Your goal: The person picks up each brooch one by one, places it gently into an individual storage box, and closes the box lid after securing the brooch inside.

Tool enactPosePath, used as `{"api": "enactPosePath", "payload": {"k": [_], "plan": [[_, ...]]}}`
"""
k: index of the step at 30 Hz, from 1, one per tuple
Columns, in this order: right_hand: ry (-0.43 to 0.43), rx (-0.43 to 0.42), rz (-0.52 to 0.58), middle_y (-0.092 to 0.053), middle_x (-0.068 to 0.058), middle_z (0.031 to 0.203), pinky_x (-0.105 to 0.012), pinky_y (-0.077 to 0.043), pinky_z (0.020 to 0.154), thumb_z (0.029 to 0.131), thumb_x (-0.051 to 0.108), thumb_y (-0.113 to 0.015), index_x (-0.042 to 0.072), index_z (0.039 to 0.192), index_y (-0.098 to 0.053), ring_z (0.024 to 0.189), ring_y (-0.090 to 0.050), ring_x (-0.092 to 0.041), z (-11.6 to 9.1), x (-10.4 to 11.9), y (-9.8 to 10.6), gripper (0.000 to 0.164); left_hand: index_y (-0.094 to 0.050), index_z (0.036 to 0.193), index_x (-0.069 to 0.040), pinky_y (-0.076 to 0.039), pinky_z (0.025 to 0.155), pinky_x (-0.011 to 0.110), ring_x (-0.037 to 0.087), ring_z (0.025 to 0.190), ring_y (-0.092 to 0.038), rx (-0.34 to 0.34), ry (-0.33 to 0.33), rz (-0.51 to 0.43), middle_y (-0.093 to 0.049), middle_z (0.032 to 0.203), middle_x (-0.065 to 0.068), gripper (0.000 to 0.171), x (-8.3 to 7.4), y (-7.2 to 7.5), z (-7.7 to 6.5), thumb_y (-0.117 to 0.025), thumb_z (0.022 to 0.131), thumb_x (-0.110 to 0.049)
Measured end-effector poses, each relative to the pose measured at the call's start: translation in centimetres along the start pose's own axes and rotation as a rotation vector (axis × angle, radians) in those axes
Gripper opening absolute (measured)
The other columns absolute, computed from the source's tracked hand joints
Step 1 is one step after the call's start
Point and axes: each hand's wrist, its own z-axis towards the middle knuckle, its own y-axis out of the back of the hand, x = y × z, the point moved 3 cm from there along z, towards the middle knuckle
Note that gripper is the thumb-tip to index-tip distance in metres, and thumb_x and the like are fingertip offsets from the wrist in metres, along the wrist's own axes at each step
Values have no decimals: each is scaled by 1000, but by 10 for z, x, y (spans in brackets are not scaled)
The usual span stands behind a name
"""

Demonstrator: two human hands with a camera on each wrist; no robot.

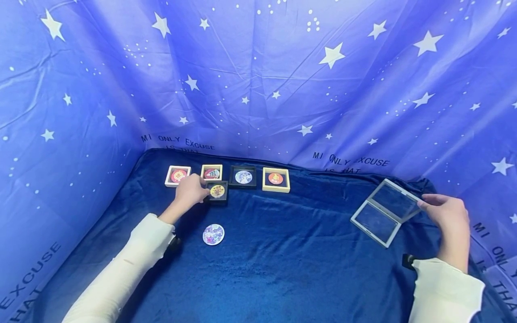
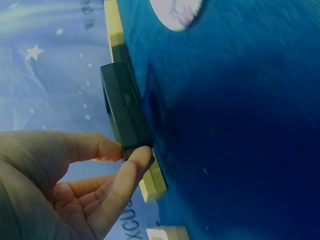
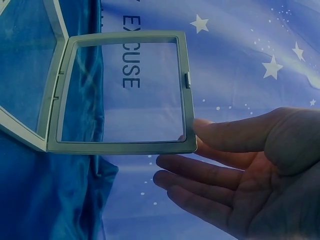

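My left hand [image 1: 191, 188] pinches the left side of a small black display frame [image 1: 225, 200] that holds a round yellow picture disc [image 1: 217, 191]. In the left wrist view, thumb and forefinger grip one end of this frame [image 2: 125, 102]. At the right, my right hand [image 1: 450, 215] holds an unfolded grey hinged display frame [image 1: 367, 202] with clear film windows. In the right wrist view, the thumb and a finger pinch the edge of its raised half [image 3: 122, 148], while the other fingers [image 3: 200, 172] are loosely extended. A loose round purple-and-white disc [image 1: 213, 234] lies on the cloth.
Along the back stand a white frame [image 1: 166, 181], a wooden frame [image 1: 212, 166], a black frame [image 1: 243, 186] and another wooden frame [image 1: 276, 189], each with a round disc inside. Dark blue velvet cloth [image 1: 282, 260] covers the table. A starry curtain [image 1: 258, 80] rises behind it.
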Motion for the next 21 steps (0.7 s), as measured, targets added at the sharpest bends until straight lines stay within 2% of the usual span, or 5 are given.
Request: {"api": "enactPosePath", "payload": {"k": [6, 9, 13, 21], "plan": [[3, 14, -8, -25, -40, 155, -73, -31, 106, 107, 36, -46, -7, 149, -39, 141, -25, -63, 1, -2, -2, 60, -76, 104, 0, -49, 56, 34, 14, 54, -70, 25, 64, -2, -71, 59, 5, 25, 18, 5, 0, -69, 85, -15], [52, -3, -31, -29, -42, 152, -72, -32, 104, 107, 32, -45, -9, 146, -42, 138, -29, -64, 1, -3, -2, 56, -75, 112, 1, -55, 65, 41, 15, 55, -70, 23, 76, 5, -71, 58, 5, 32, 26, 7, 0, -69, 85, -15], [104, -24, -56, -34, -44, 147, -70, -34, 101, 106, 27, -46, -12, 141, -46, 133, -33, -64, 3, -5, -3, 52, -76, 110, 0, -56, 68, 45, 14, 54, -70, 19, 82, 10, -71, 57, 4, 31, 34, 8, 0, -68, 84, -15], [110, -41, -55, -40, -44, 142, -68, -38, 96, 103, 17, -50, -14, 138, -47, 128, -38, -62, 3, -5, -3, 47, -79, 101, -5, -55, 71, 47, 13, 54, -70, 13, 91, 1, -70, 55, 2, 23, 43, 12, 1, -67, 83, -14]]}}
